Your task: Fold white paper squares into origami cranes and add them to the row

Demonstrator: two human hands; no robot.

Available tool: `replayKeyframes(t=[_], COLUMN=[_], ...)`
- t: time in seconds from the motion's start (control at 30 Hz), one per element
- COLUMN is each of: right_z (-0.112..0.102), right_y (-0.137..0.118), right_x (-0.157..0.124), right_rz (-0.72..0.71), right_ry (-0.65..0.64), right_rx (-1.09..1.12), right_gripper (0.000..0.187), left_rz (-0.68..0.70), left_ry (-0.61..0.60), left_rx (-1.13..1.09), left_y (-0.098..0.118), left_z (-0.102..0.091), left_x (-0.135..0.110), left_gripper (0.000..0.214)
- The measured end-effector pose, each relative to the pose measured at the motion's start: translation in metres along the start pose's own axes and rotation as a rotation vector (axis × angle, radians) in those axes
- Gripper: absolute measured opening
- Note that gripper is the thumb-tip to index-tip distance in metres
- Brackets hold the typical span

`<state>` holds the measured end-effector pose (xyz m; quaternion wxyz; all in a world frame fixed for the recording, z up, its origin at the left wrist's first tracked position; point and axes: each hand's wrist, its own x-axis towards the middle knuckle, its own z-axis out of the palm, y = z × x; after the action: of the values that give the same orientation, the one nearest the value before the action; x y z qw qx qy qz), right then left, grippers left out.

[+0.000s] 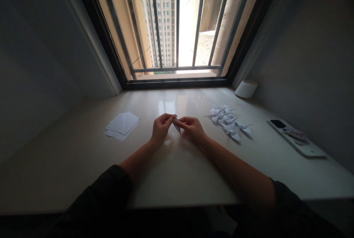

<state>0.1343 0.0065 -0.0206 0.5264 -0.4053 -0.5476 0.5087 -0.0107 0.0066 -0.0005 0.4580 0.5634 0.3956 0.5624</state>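
Both my hands meet over the middle of the pale table (171, 171). My left hand (160, 127) and my right hand (193, 127) each pinch a small folded piece of white paper (177, 125) held between them, just above the table top. Fingers of both hands are curled closed on it. A stack of flat white paper sheets (122, 125) lies to the left of my left hand. A pile of several folded white paper cranes (229, 122) lies to the right of my right hand.
A white round container (246, 88) stands at the back right corner by the wall. A white tray (297, 139) with a dark phone and small items sits at the far right. A barred window (177, 35) is behind the table; walls close both sides.
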Motion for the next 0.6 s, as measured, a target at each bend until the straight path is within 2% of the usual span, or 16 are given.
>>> replayKeyframes(t=[0.1,0.33,0.5,0.6], right_z=[0.001,0.004,0.002,-0.001], right_y=[-0.001,-0.007,-0.012,-0.013], right_x=[0.000,-0.005,-0.008,-0.008], right_rz=[-0.035,-0.230,-0.428,-0.502], right_ry=[0.017,0.082,0.229,0.235], right_rx=[-0.052,-0.228,-0.468,-0.504], right_gripper=[0.031,0.027,0.015,0.013], left_rz=[0.007,-0.019,-0.121,-0.161], left_ry=[0.004,0.082,0.065,0.014], left_rx=[0.002,0.007,0.088,0.136], left_y=[0.000,-0.005,-0.005,-0.003], left_z=[0.000,-0.003,-0.004,-0.003], left_x=[0.001,0.007,0.006,0.004], left_gripper=[0.024,0.029,0.041,0.041])
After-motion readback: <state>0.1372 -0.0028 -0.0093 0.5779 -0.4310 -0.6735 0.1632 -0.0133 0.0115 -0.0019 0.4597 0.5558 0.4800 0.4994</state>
